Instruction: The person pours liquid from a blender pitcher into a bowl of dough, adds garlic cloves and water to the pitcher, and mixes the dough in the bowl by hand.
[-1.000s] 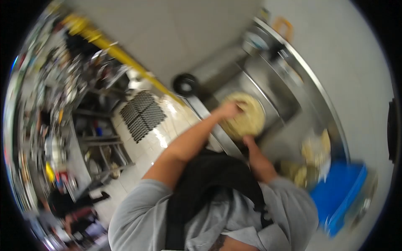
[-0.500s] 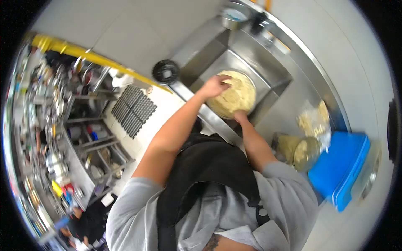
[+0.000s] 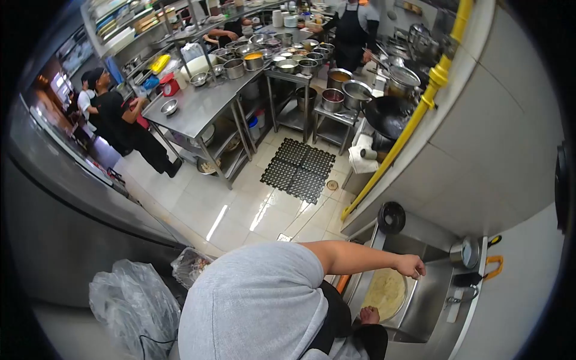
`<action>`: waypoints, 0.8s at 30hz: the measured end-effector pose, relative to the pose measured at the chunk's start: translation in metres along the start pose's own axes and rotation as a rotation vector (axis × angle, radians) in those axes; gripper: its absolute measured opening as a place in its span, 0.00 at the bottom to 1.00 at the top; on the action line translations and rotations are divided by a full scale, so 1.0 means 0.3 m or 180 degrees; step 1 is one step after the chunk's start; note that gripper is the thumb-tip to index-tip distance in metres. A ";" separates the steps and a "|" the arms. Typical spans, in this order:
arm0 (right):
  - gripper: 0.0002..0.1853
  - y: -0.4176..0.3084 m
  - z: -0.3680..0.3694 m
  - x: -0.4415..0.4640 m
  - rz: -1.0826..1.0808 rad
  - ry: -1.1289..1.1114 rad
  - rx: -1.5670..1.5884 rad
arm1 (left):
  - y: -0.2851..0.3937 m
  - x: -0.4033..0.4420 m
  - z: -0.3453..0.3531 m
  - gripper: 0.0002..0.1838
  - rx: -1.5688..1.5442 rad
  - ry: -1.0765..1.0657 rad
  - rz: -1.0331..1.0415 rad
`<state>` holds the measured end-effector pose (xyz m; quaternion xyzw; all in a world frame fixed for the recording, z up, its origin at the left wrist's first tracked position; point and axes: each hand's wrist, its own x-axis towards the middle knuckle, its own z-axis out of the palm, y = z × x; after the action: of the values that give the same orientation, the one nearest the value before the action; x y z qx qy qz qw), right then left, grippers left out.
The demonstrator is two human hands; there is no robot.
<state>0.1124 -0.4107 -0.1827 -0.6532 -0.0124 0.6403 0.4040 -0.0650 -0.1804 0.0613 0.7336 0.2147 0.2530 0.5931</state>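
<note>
A round metal bowl of pale yellow, dough-like food sits in the steel sink at lower right. My left hand is above the bowl's far edge, fingers curled downward and closed. What they hold, if anything, I cannot make out. At the near rim, my right hand is closed against the bowl, its fingers partly hidden.
A black round container is at the sink's corner, and a metal pot is on its far ledge. A black mat lies on the floor. Plastic bags are at lower left. A person in black is by a steel table.
My view has swung left toward the kitchen, so the sink now shows at lower right. My left hand has risen from the food to above the bowl's edge; my right hand stays at the rim.
</note>
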 end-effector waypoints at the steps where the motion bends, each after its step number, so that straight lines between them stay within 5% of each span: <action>1: 0.09 -0.023 0.034 -0.022 -0.0061 0.0384 0.0251 | -0.018 -0.019 -0.028 0.21 -0.0202 0.0111 0.0005; 5: 0.09 -0.102 0.120 -0.106 -0.0236 0.0259 -0.0100 | -0.021 -0.203 -0.251 0.21 -0.0210 0.0367 0.0225; 7: 0.09 -0.113 0.217 -0.150 -0.0746 0.0845 -0.0280 | -0.018 -0.380 -0.392 0.22 -0.0192 0.0479 0.0238; 11: 0.09 -0.162 0.290 -0.036 -0.1085 0.0526 -0.0776 | -0.114 -0.795 -0.686 0.23 0.0257 0.1046 -0.0041; 15: 0.23 -0.161 0.556 -0.138 -0.2943 0.1772 -0.3834 | -0.330 -1.289 -0.920 0.23 0.0534 0.1843 -0.0505; 19: 0.28 -0.136 0.918 -0.433 -0.2301 0.2262 -0.4606 | -0.578 -1.866 -1.036 0.24 0.1112 0.2643 -0.1024; 24: 0.31 -0.092 1.078 -0.350 -0.1335 0.2647 -0.5672 | -0.686 -2.573 -0.923 0.24 0.0409 0.3749 -0.2597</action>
<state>-0.1663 -0.2826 -0.0337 -0.8737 -0.4597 0.0345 -0.1552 -0.8433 -0.4023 -0.1835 0.3701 0.7704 0.3518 0.3817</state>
